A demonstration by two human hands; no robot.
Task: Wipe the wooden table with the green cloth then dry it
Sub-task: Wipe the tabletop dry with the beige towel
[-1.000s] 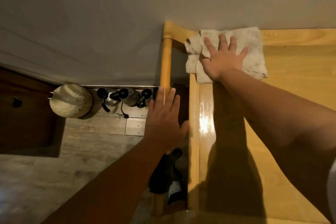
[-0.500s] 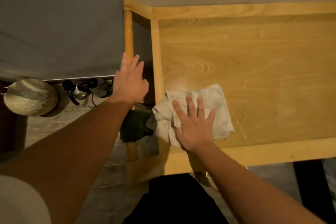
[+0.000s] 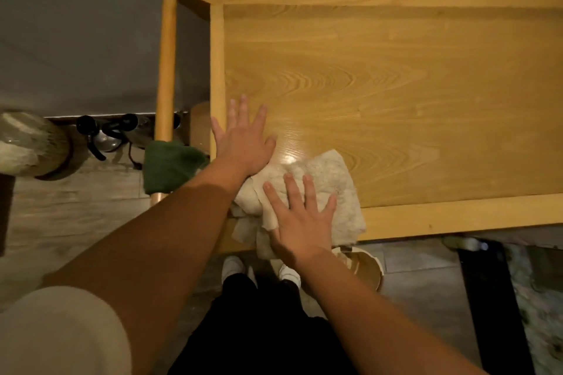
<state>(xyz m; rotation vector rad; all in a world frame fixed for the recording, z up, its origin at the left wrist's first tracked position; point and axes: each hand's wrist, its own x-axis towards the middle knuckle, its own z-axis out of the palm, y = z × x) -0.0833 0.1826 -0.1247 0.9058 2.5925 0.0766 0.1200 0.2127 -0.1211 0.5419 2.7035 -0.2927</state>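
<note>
**Both hands flat at the near left corner of the table**

Far to the left of the left hand, a round ribbed vase stands on the floor by the wall. Between it and the hand, some dark metal jugs stand in a row at the foot of the wall. Closer, just left of the left wrist, the green cloth hangs bunched on the side rail of the wooden table; no hand touches it.

The left hand lies flat and open on the table top, fingers spread wide and pointing to the wall, and it holds nothing. Its wrist side is at the far left edge of a pale towel; whether they touch is not clear.

Just right of and nearer than the left hand, the right hand presses palm down on the pale towel, fingers spread, without gripping it. The towel is crumpled at the near left corner of the table, and a part of it hangs over the near edge. A shiny spot of light shows on the wood between the two hands.

Below the right wrist, a light wooden stool stands on the floor, next to the white shoes of the person. To the right of the right hand the table top is bare wood grain.
</note>
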